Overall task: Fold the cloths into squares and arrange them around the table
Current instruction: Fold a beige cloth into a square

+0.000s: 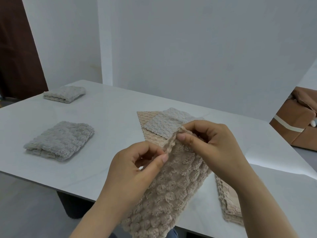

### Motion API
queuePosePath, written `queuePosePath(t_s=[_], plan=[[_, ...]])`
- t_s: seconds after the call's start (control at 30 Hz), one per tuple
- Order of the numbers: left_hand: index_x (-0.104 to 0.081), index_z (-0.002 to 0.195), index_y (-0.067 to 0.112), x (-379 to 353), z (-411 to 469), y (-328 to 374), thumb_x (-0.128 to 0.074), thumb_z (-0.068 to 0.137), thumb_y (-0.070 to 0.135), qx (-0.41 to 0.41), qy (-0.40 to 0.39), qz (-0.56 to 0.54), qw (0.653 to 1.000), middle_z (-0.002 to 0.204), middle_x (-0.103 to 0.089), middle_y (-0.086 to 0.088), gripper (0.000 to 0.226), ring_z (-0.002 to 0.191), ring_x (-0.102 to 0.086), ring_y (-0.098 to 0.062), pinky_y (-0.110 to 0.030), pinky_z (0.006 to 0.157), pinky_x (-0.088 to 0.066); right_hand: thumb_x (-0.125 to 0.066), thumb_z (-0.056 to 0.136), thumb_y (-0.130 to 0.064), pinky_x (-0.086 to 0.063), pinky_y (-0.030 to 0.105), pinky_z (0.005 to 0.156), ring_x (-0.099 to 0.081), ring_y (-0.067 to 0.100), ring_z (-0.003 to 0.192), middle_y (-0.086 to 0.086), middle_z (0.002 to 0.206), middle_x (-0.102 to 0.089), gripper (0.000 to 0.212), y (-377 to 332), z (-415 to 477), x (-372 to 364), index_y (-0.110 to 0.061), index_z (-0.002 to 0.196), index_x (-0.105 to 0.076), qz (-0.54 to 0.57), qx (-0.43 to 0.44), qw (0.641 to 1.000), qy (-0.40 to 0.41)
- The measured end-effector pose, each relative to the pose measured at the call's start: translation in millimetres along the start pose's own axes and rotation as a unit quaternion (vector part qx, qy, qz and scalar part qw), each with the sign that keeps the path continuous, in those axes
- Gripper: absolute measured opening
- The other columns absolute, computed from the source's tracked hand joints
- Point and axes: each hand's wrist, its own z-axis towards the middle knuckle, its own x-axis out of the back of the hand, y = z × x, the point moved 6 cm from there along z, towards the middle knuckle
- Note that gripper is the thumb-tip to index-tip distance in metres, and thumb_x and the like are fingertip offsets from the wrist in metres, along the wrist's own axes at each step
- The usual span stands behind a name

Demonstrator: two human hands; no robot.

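Now you hold the beige fluffy cloth (pixel 171 194) up off the table (pixel 106 115) with both hands, its lower end reaching down past the near edge. Your left hand (pixel 135 170) pinches the cloth's upper edge between thumb and forefinger, and the other fingers curl behind it. Your right hand (pixel 212 141) pinches the same edge just beside it, thumb pressed on the doubled rim, fingers bent behind the fabric. The two pinches sit close but apart. Beyond your hands an unfolded grey cloth (pixel 164 124) lies flat on a tan cloth (pixel 145 118). Under your right forearm a second tan cloth (pixel 229 203) lies near the table's edge. On the left rest two folded pieces, well apart: the near grey square (pixel 60 140) and the far grey square (pixel 66 93) by the corner.
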Motion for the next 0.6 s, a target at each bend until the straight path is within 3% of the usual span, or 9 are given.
queuePosePath(t_s=[0.2, 0.37, 0.47, 0.6], plan=[[-0.074, 0.078, 0.031, 3, -2, -12, -0.072, 0.073, 0.036, 0.032, -0.003, 0.026, 0.999, 0.077, -0.073, 0.005, 0.007, 0.072, -0.066, -0.015, -0.025, 0.065, -0.051, -0.072, 0.084, -0.023, -0.047, 0.045, 0.061, -0.056, 0.036, 0.066, 0.028, 0.078, -0.061, 0.007, 1, 0, 10, -0.017, 0.080, -0.072, 0.002, -0.004, 1.000, 0.022], [-0.075, 0.071, 0.031, 5, -5, -21, -0.073, 0.077, 0.029, 0.045, -0.008, 0.048, 0.998, 0.069, -0.070, 0.012, 0.007, 0.059, -0.057, 0.001, -0.014, 0.059, -0.043, -0.072, 0.083, -0.022, -0.035, 0.024, 0.052, -0.042, 0.017, 0.056, 0.024, 0.070, -0.056, 0.007, 4, -1, 17, -0.019, 0.076, -0.073, 0.001, -0.006, 0.999, 0.041], [-0.073, 0.063, 0.031, 4, -6, -27, -0.071, 0.080, 0.025, 0.046, -0.022, 0.070, 0.996, 0.061, -0.063, 0.019, 0.019, 0.056, -0.052, 0.005, -0.011, 0.058, -0.037, -0.072, 0.083, -0.021, -0.037, 0.025, 0.055, -0.046, 0.020, 0.059, 0.024, 0.072, -0.059, 0.007, 7, -2, 22, -0.020, 0.077, -0.073, 0.002, -0.012, 0.998, 0.055], [-0.075, 0.066, 0.033, 4, -9, -38, -0.072, 0.079, 0.026, 0.065, -0.023, 0.076, 0.995, 0.066, -0.067, 0.020, 0.015, 0.060, -0.055, 0.007, -0.016, 0.063, -0.038, -0.073, 0.083, -0.023, -0.040, 0.026, 0.058, -0.049, 0.027, 0.060, 0.022, 0.075, -0.063, 0.006, 11, -2, 28, -0.023, 0.077, -0.073, -0.003, -0.015, 0.996, 0.083]])
